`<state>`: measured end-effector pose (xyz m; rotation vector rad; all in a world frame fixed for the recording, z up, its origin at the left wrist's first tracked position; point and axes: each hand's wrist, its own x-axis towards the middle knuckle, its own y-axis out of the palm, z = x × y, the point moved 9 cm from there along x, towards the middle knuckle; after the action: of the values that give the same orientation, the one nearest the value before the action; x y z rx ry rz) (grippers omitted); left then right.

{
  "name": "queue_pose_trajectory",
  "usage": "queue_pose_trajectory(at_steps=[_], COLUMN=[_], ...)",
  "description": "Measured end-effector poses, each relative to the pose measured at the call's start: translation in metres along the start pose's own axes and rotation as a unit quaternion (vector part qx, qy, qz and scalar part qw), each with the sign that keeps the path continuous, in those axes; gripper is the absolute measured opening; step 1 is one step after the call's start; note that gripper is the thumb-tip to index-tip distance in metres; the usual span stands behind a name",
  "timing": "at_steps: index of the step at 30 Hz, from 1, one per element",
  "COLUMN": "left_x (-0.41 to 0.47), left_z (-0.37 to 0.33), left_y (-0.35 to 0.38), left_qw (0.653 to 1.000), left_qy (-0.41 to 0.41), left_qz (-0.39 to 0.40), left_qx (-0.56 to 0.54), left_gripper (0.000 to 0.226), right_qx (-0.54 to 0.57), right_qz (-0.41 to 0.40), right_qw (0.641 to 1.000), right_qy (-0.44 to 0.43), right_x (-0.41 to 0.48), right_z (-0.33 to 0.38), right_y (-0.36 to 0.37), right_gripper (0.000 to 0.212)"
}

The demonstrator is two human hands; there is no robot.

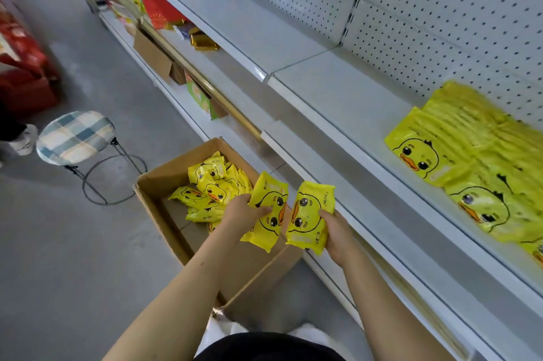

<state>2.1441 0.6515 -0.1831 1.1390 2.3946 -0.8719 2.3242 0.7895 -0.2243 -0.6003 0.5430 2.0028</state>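
Restocking: L hand [242, 213] grips left pack [271, 227], R hand [338, 235] right pack [308, 213], above box [170, 168]. Next, prob.: both up to shelf [338, 102], beside stack [470, 149].

Two bare forearms reach forward and down, side by side. The left hand [239, 213] curls its fingers round the left edge of a pack [269, 222]. The right hand [338, 235], close beside it, grips a second pack [310, 213] from the right, its wrist bent slightly inward.
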Motion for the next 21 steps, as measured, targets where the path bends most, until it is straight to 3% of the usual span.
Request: queue_pose_trajectory(at_steps=[5,8,14,21], left_x=[-0.013,-0.018,-0.029,-0.035], left_z=[-0.037,-0.065,-0.112,-0.155], left_y=[0.046,0.076,0.131,0.159], left_qw=[1.000,0.999,0.996,0.989], left_qy=[0.021,0.042,0.085,0.133], left_qz=[0.006,0.013,0.037,0.055], left_qx=[-0.011,-0.018,-0.009,0.024], left_gripper=[0.032,0.033,0.026,0.029], right_qx=[-0.055,-0.063,-0.078,-0.131], right_qz=[-0.018,0.024,0.070,0.004], right_qw=[0.996,0.995,0.991,0.980], right_qy=[-0.061,-0.070,-0.083,-0.148], right_x=[-0.011,-0.018,-0.031,-0.038], right_z=[0.038,0.058,0.096,0.134], right_y=[-0.061,-0.089,-0.144,-0.186], right_gripper=[0.021,0.030,0.026,0.013])
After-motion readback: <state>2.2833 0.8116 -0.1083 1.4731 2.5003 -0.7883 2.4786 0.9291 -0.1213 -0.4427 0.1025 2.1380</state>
